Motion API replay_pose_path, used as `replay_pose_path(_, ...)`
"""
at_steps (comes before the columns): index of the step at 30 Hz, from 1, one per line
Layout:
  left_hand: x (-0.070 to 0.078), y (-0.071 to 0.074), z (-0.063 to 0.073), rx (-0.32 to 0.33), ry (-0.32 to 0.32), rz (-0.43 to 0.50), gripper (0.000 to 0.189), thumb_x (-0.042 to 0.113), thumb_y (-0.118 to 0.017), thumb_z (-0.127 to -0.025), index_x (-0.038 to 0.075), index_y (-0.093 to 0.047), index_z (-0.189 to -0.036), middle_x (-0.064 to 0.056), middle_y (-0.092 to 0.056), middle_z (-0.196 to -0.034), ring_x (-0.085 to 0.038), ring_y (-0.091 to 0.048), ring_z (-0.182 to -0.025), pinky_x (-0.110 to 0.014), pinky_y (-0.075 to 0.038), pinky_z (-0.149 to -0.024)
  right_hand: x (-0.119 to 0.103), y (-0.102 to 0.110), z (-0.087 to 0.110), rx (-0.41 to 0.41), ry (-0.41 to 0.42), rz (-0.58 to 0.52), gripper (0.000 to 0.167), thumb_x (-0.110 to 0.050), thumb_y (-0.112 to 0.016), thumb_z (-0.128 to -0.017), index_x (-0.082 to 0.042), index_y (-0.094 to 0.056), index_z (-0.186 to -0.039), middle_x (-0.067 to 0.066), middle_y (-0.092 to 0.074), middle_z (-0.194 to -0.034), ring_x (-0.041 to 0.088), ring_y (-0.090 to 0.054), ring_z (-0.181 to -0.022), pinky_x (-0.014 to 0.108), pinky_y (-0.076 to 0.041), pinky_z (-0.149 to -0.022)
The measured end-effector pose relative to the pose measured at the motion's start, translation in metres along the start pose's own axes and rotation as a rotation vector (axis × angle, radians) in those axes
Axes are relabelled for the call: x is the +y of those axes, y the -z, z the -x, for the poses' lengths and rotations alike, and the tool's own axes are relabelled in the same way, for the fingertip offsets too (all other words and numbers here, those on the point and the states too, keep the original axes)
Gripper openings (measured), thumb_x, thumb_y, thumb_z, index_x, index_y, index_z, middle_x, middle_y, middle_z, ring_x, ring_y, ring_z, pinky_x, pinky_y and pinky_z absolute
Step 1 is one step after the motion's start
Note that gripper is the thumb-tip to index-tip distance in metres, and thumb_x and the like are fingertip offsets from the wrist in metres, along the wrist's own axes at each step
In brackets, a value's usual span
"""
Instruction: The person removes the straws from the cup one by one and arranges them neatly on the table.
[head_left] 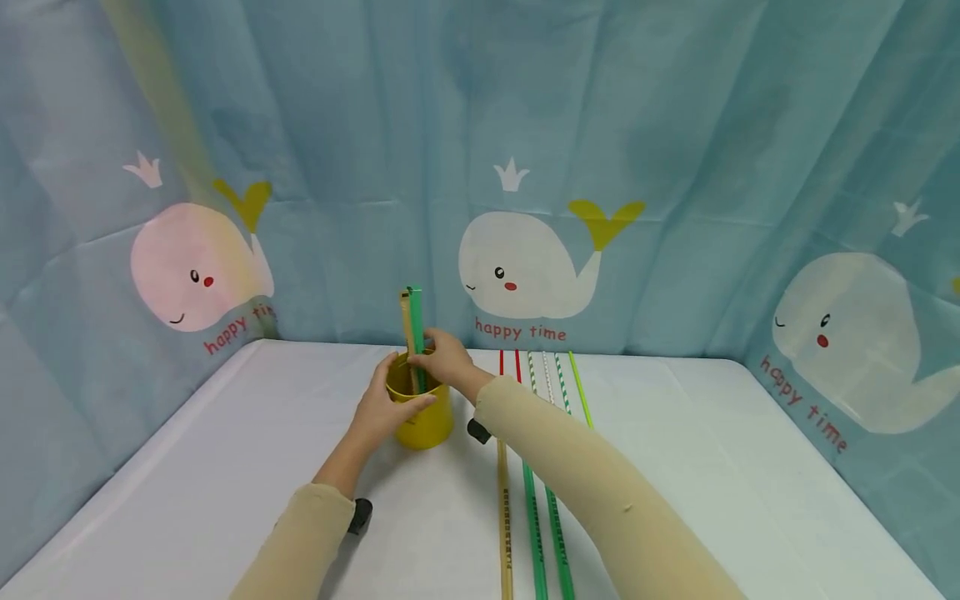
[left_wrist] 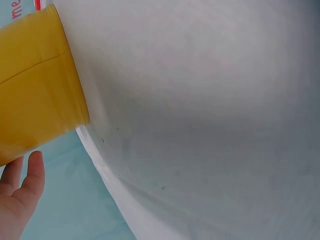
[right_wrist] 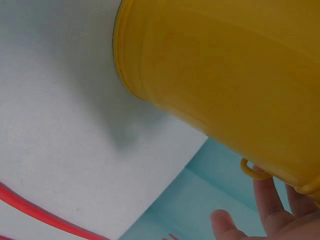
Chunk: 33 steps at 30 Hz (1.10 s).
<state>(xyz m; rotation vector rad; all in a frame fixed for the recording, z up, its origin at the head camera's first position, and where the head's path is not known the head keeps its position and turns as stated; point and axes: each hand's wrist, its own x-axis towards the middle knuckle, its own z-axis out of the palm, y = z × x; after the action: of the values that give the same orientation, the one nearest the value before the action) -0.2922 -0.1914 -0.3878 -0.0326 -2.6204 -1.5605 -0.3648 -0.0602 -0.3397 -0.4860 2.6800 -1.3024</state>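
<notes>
A yellow bucket stands on the white table, its side large in both wrist views. A tan straw and a green straw, both flat-looking, rise out of it. My left hand holds the bucket's left side, thumb along the front rim and fingers behind. At the right rim, my right hand has its thumb over the opening, overlapping the straws. In the right wrist view its fingers reach the bucket's outside by a small yellow loop.
Right of the bucket lie long tan and green straws, with printed lettering. Farther back are red, striped and lime straws, partly under my right forearm. A blue whale-print curtain hangs behind the table.
</notes>
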Motion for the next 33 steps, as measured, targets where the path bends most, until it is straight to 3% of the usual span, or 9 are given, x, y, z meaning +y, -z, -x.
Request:
replay_pose_path(9,0.002,-0.001,0.003,-0.007,0.01,0.011,0.1,0.042,-0.074,-0.086,0.012,-0.008,-0.156,-0.02,-0.03,-0.151,-0.038,-0.036,-0.132,-0.054,-0.033,-0.108,0.009,0.006,0.005,0.139,0.025,-0.067,0.017,-0.018,-0.067,-0.093,-0.003,-0.064,-0.101,0.007,-0.066,-0.095,0.019,-0.061,-0.084,0.031,-0.057,-0.077)
replay_pose_path(16,0.002,0.001,0.003,-0.019,0.01,0.009,0.103,0.047,-0.073,-0.085,0.012,-0.006,-0.156,-0.02,-0.029,-0.151,-0.038,-0.035,-0.133,-0.056,-0.031,-0.109,0.016,0.013,0.014,0.152,0.042,-0.098,0.021,-0.023,-0.064,-0.096,-0.003,-0.064,-0.089,0.005,-0.063,-0.084,0.017,-0.055,-0.077,0.028,-0.053,-0.072)
replay_pose_path(22,0.001,0.002,0.002,-0.021,0.008,0.025,0.104,0.05,-0.073,-0.084,0.015,-0.007,-0.156,-0.019,-0.03,-0.151,-0.037,-0.034,-0.134,-0.055,-0.03,-0.109,0.016,0.024,0.025,0.142,0.069,-0.135,0.033,-0.026,-0.059,-0.099,-0.007,-0.049,-0.074,0.001,-0.041,-0.066,0.015,-0.04,-0.063,0.025,-0.034,-0.056)
replay_pose_path(26,0.0,0.003,0.002,-0.022,0.0,0.035,0.104,0.05,-0.073,-0.083,0.016,-0.007,-0.156,-0.017,-0.031,-0.15,-0.036,-0.035,-0.133,-0.055,-0.031,-0.109,0.016,0.033,0.033,0.146,0.074,-0.212,0.03,-0.026,-0.058,-0.099,-0.003,-0.057,-0.08,0.003,-0.05,-0.072,0.016,-0.046,-0.069,0.025,-0.04,-0.061)
replay_pose_path(30,0.0,0.003,0.002,-0.03,0.001,0.028,0.106,0.052,-0.073,-0.082,0.016,-0.006,-0.156,-0.018,-0.03,-0.15,-0.036,-0.035,-0.133,-0.055,-0.03,-0.109,0.017,0.045,0.04,0.162,0.102,-0.309,0.029,-0.024,-0.058,-0.099,0.003,-0.065,-0.092,0.009,-0.065,-0.091,0.025,-0.06,-0.087,0.035,-0.052,-0.083)
replay_pose_path(33,0.0,0.003,0.001,-0.032,0.006,0.023,0.107,0.053,-0.073,-0.082,0.017,-0.005,-0.156,-0.018,-0.03,-0.151,-0.037,-0.034,-0.133,-0.056,-0.03,-0.109,0.02,0.057,0.045,0.173,0.131,-0.366,0.029,-0.022,-0.058,-0.1,0.005,-0.066,-0.095,0.014,-0.067,-0.095,0.034,-0.062,-0.095,0.043,-0.049,-0.093)
